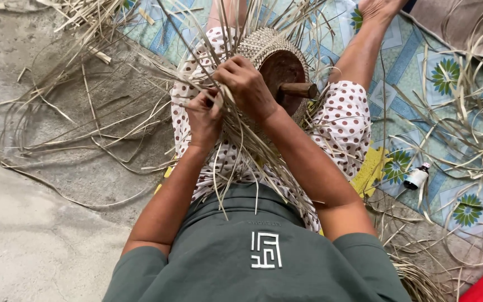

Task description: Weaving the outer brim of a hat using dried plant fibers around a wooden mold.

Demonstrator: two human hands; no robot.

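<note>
Concrete floor (40, 235) and patterned mat (415, 61) under me | woven basket (264, 47) on its wooden mould (280, 72) in my lap | right hand (247, 86) and left hand (203, 114) both pinch loose straw strips (241, 140) at its rim | small bottle (417, 176) lies well apart on mat.

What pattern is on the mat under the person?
Pale blue mat with green-and-yellow flower medallions, clearest in the head view.

Loose strips (141, 84) fan out all round the gripping hands (230, 100), crowding every approach. The basket (269, 53) blocks just beyond the grip; bare concrete (34, 246) lies open well left.
</note>
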